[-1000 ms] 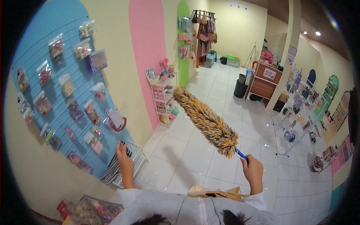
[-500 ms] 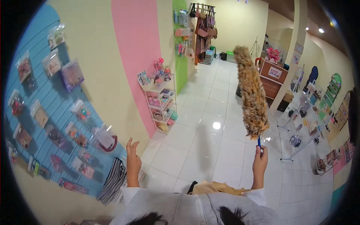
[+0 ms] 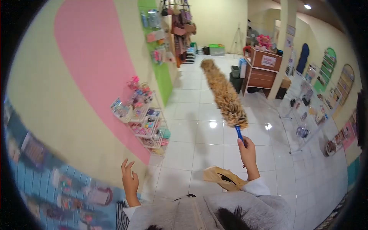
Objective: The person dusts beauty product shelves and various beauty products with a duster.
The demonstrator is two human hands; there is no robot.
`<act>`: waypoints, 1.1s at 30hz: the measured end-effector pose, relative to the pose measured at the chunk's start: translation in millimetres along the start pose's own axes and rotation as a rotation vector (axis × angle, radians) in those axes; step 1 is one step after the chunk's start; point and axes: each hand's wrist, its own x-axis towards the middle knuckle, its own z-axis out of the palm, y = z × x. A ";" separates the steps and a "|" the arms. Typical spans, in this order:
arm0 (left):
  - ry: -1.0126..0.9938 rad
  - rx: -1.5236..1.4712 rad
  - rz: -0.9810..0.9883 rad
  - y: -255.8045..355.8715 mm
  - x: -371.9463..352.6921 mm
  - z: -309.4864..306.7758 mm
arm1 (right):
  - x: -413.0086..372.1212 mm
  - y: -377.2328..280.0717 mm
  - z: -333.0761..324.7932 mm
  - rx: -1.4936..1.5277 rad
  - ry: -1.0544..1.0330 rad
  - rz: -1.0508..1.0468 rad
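Note:
My right hand (image 3: 247, 153) is wrapped round the blue handle of a fluffy brown feather duster (image 3: 225, 92). The duster's head points up and away, leaning to the left over the tiled floor. My left hand (image 3: 130, 179) is raised with its fingers apart and slightly curled, and nothing is in it. It is near the cream wall, just above the blue slatted panel (image 3: 42, 184) hung with small packaged goods. Below my right wrist a tan paper-like bag (image 3: 214, 175) shows in front of my body; how it is carried is hidden.
A white tiered rack (image 3: 153, 134) of small goods stands ahead on the left by the pink wall stripe. Bags hang on a rail (image 3: 175, 4) at the back. A brown counter (image 3: 264, 73) stands beside a pillar. Display stands (image 3: 306, 111) line the right side.
My view has turned and moved forward, so the tiered rack looks nearer and the blue panel sits lower left. The duster has tilted further left in my right hand.

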 end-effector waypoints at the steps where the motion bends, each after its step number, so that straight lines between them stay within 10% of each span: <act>1: -0.018 -0.045 -0.036 -9.0 11.2 11.1 | 11.8 -1.6 2.2 0.014 -0.020 0.041; 10: -0.127 -0.258 -0.037 -88.4 192.0 113.2 | 112.2 -2.3 77.5 0.053 0.014 0.117; 19: -0.296 -0.461 0.275 -36.5 384.8 250.5 | 200.5 -8.8 115.3 0.255 -0.004 0.215; 33: -0.302 -0.579 0.157 32.2 588.8 421.1 | 460.8 77.4 131.1 0.223 -0.146 0.313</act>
